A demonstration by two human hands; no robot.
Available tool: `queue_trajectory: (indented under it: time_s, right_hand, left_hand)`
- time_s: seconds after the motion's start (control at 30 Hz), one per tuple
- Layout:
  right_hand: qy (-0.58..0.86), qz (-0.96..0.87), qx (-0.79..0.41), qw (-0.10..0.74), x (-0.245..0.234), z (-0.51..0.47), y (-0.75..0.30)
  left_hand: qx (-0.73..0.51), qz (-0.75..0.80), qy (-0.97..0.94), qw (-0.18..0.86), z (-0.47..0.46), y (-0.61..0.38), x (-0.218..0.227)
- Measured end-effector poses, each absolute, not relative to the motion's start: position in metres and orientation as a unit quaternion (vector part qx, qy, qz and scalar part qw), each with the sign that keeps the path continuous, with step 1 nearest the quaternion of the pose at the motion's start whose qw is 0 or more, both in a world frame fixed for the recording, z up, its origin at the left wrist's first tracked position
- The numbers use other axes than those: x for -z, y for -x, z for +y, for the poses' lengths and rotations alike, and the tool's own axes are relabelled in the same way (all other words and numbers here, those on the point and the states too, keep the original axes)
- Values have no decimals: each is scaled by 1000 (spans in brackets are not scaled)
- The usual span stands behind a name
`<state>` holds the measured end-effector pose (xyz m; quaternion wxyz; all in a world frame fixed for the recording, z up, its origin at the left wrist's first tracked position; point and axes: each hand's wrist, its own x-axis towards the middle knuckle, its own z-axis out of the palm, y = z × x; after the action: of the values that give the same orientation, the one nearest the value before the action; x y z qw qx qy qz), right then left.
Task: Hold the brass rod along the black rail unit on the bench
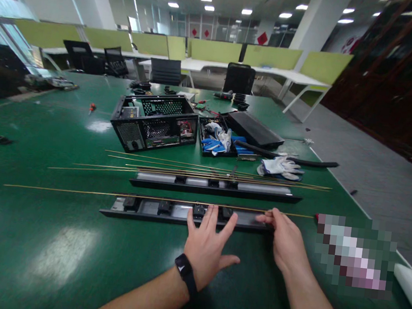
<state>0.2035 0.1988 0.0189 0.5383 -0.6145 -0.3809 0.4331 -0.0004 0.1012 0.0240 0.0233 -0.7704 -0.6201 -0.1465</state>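
A long metal channel (pixel 180 213) with several black blocks inside lies across the green table in front of me. One thin brass-coloured rod (pixel 56 189) runs along it and sticks out past both ends. My left hand (pixel 208 241), fingers spread, rests over the channel, its fingertips at a black block (pixel 198 210) and the rod. Near the channel's right end, my right hand (pixel 285 238) pinches the rod between thumb and finger. Behind this sits a second channel (pixel 194 188), with several more brass-coloured rods (pixel 156 161) lying loosely across and behind it.
Farther back stand an open black computer case (pixel 163 137) and a black tray (pixel 201 129) with blue-and-white gloves (pixel 218 140). Another pair of gloves (pixel 282 167) lies by a black tube (pixel 309 162). A pixelated patch hides something at right, near the table edge.
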Motion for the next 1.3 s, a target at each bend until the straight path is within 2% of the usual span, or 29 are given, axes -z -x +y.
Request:
queue_trajectory:
  time_s: [0.7, 1.3]
  right_hand:
    - [665, -229, -403, 586, -27, 221, -245]
    - [654, -208, -417, 596, -26, 224, -257]
  left_hand:
    - [134, -629, 766, 21, 99, 4, -25]
    - [147, -635, 758, 24, 101, 2, -20]
